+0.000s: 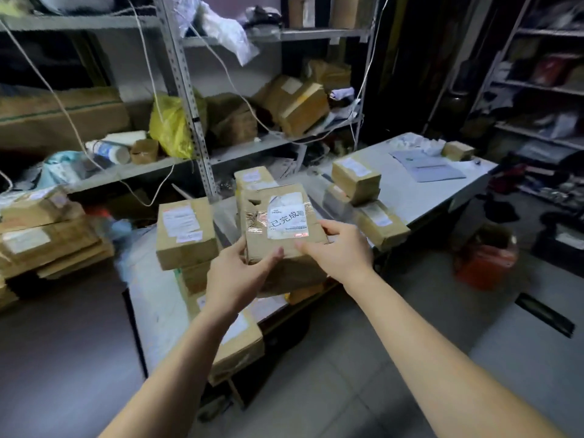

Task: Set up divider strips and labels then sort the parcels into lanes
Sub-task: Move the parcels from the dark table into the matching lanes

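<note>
Both hands, left hand and right hand, gripped the taped cardboard parcel above the table. Best to read its label first, then set it flat in one lane, clear of neighbouring stacks.

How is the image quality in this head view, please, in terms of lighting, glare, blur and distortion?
Head view: dim, uneven light, the shelves at far right nearly black; glare on the shiny tape of the held parcel; soft blur on the stacked boxes at left; wide-angle bending of the shelf post; left hand and right hand fairly sharp.

head view, looking down, near table
</note>
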Demonstrator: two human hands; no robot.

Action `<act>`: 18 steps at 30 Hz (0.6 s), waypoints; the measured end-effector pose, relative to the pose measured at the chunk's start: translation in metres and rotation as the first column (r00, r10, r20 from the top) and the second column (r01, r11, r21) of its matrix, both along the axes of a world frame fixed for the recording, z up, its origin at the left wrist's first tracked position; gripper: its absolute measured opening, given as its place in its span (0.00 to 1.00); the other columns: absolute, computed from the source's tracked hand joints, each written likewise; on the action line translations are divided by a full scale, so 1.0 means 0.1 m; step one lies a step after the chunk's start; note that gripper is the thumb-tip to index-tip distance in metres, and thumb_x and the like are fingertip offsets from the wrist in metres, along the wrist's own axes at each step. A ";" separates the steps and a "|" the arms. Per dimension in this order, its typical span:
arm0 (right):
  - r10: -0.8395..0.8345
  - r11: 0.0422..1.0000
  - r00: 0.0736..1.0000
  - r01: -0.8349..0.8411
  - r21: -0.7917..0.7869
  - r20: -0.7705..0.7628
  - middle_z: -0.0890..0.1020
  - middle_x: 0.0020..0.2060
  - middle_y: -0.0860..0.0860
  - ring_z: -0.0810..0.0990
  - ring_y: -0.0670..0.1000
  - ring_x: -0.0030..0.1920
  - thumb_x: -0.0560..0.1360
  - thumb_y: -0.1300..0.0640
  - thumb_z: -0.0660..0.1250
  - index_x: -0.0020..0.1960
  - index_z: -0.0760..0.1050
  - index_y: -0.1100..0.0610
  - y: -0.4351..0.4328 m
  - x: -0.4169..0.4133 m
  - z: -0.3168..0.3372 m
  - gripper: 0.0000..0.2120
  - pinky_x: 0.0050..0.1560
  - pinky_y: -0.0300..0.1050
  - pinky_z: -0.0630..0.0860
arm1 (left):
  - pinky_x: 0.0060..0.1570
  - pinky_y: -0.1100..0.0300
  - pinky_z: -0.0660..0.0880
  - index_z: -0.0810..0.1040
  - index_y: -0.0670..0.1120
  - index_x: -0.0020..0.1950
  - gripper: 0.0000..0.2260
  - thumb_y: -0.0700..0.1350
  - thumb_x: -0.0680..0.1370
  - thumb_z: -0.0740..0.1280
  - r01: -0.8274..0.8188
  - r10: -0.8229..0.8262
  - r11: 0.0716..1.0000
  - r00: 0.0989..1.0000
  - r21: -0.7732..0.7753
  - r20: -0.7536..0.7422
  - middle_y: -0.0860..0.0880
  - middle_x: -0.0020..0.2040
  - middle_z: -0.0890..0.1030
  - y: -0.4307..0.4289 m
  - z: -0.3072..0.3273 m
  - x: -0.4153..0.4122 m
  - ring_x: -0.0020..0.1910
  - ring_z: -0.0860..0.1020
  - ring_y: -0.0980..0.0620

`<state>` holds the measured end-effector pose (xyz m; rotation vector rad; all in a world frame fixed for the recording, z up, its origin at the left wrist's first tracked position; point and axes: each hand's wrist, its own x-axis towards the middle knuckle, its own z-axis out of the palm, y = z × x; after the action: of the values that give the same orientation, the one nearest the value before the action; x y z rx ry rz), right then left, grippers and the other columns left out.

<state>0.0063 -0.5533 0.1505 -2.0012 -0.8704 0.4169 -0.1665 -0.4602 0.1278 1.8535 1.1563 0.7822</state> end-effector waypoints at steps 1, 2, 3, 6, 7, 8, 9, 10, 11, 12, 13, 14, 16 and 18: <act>-0.018 1.000 1.000 0.018 0.007 -0.002 0.84 0.42 0.35 0.81 0.45 0.50 0.65 0.39 0.78 0.56 0.83 0.40 -0.02 0.19 0.00 0.20 0.52 0.49 0.81 | 0.53 0.51 0.81 0.81 0.64 0.62 0.23 0.69 0.69 0.72 0.009 -0.009 1.000 1.000 0.018 -0.012 0.60 0.49 0.85 -0.02 0.01 0.20 0.50 0.82 0.56; -0.030 0.999 1.000 0.030 0.011 -0.009 0.83 0.41 0.34 0.81 0.45 0.50 0.65 0.40 0.79 0.56 0.83 0.40 -0.03 0.38 0.00 0.20 0.51 0.48 0.80 | 0.54 0.52 0.81 0.81 0.63 0.63 0.24 0.68 0.70 0.71 0.017 -0.016 0.999 1.000 0.032 -0.023 0.60 0.51 0.85 -0.04 0.03 0.39 0.52 0.82 0.56; -0.041 0.999 0.999 0.041 0.012 -0.018 0.81 0.39 0.32 0.81 0.45 0.49 0.65 0.41 0.79 0.55 0.84 0.40 -0.03 0.56 -0.01 0.19 0.51 0.47 0.80 | 0.55 0.53 0.81 0.80 0.63 0.64 0.24 0.69 0.70 0.71 0.023 -0.022 0.999 0.999 0.040 -0.033 0.60 0.52 0.85 -0.04 0.03 0.58 0.53 0.82 0.55; -0.066 0.998 0.997 0.066 0.016 -0.028 0.82 0.38 0.34 0.82 0.44 0.49 0.64 0.42 0.79 0.50 0.84 0.40 0.03 1.08 -0.09 0.15 0.51 0.47 0.80 | 0.55 0.51 0.81 0.79 0.64 0.64 0.26 0.71 0.69 0.69 0.033 -0.033 0.999 0.998 0.010 -0.045 0.60 0.53 0.85 0.04 -0.04 1.14 0.53 0.82 0.55; -0.070 0.997 0.997 0.070 0.015 -0.024 0.84 0.39 0.34 0.82 0.44 0.49 0.64 0.41 0.79 0.49 0.83 0.39 0.08 1.24 -0.11 0.14 0.51 0.46 0.80 | 0.56 0.51 0.81 0.79 0.63 0.64 0.26 0.71 0.69 0.69 0.031 -0.031 0.999 0.999 -0.008 -0.038 0.60 0.52 0.85 0.09 -0.07 1.32 0.52 0.82 0.55; -0.078 0.997 0.997 0.078 0.007 -0.020 0.84 0.40 0.35 0.82 0.43 0.48 0.64 0.41 0.79 0.48 0.83 0.38 0.14 1.41 -0.14 0.14 0.51 0.46 0.80 | 0.56 0.51 0.80 0.79 0.63 0.63 0.25 0.70 0.69 0.69 0.027 -0.028 0.999 0.999 -0.027 -0.033 0.60 0.52 0.85 0.14 -0.11 1.50 0.52 0.82 0.54; -0.087 0.996 0.996 0.087 -0.003 -0.018 0.85 0.41 0.35 0.82 0.43 0.48 0.64 0.41 0.79 0.49 0.83 0.38 0.20 1.57 -0.16 0.15 0.51 0.46 0.80 | 0.56 0.51 0.80 0.79 0.63 0.63 0.24 0.69 0.70 0.70 0.020 -0.021 0.999 0.999 -0.042 -0.026 0.60 0.52 0.84 0.20 -0.14 1.68 0.53 0.82 0.54; -0.091 0.996 0.996 0.091 -0.010 -0.015 0.85 0.42 0.36 0.83 0.44 0.48 0.63 0.40 0.78 0.51 0.83 0.38 0.28 1.73 -0.19 0.16 0.50 0.46 0.81 | 0.55 0.52 0.80 0.79 0.63 0.64 0.23 0.68 0.71 0.70 0.011 -0.011 0.999 1.000 -0.051 -0.010 0.61 0.52 0.84 0.26 -0.19 1.86 0.53 0.81 0.54; -0.088 0.996 0.996 0.088 -0.019 -0.014 0.85 0.43 0.36 0.83 0.44 0.48 0.63 0.40 0.78 0.53 0.83 0.38 0.37 1.89 -0.21 0.18 0.49 0.47 0.81 | 0.54 0.53 0.80 0.78 0.62 0.64 0.23 0.67 0.71 0.71 -0.001 0.001 0.998 1.000 -0.058 0.008 0.61 0.50 0.83 0.32 -0.25 2.03 0.52 0.81 0.55; -0.080 0.996 0.997 0.079 -0.028 -0.017 0.85 0.43 0.35 0.83 0.44 0.47 0.64 0.40 0.79 0.55 0.83 0.38 0.47 2.03 -0.24 0.20 0.48 0.47 0.82 | 0.52 0.55 0.80 0.78 0.61 0.64 0.22 0.66 0.72 0.71 -0.015 0.016 0.998 1.000 -0.068 0.018 0.61 0.49 0.82 0.39 -0.31 2.19 0.51 0.80 0.55; -0.073 0.996 0.997 0.072 -0.042 -0.016 0.85 0.43 0.34 0.83 0.44 0.48 0.64 0.41 0.79 0.57 0.83 0.38 0.59 2.17 -0.27 0.21 0.49 0.48 0.82 | 0.51 0.57 0.80 0.78 0.61 0.64 0.22 0.66 0.72 0.71 -0.028 0.029 0.996 0.999 -0.081 0.018 0.62 0.49 0.82 0.47 -0.37 2.33 0.50 0.80 0.56; -0.064 0.996 0.998 0.062 -0.058 -0.020 0.85 0.43 0.34 0.83 0.42 0.49 0.65 0.42 0.79 0.58 0.83 0.39 0.70 2.30 -0.30 0.22 0.51 0.49 0.82 | 0.50 0.57 0.80 0.78 0.61 0.64 0.22 0.66 0.72 0.70 -0.039 0.041 0.995 0.999 -0.096 0.016 0.61 0.50 0.83 0.56 -0.44 2.46 0.50 0.80 0.57; -0.029 0.995 0.999 0.025 -0.093 -0.039 0.84 0.43 0.33 0.81 0.40 0.50 0.66 0.43 0.79 0.59 0.83 0.40 0.92 2.53 -0.39 0.21 0.56 0.50 0.81 | 0.51 0.54 0.81 0.77 0.62 0.63 0.22 0.67 0.71 0.69 -0.062 0.064 0.990 0.998 -0.129 0.010 0.60 0.53 0.84 0.73 -0.56 2.68 0.52 0.82 0.56; -0.001 0.993 0.997 -0.008 -0.121 -0.077 0.83 0.42 0.32 0.81 0.40 0.50 0.66 0.44 0.80 0.57 0.83 0.40 1.13 2.74 -0.50 0.20 0.56 0.51 0.81 | 0.53 0.52 0.82 0.76 0.63 0.63 0.23 0.67 0.71 0.69 -0.075 0.076 0.984 0.997 -0.161 0.002 0.61 0.55 0.84 0.90 -0.63 2.87 0.54 0.82 0.55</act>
<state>0.2802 -0.4400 0.1002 -2.0799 -0.8178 0.5572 0.1203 -0.3698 0.0648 1.6808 1.2535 0.7163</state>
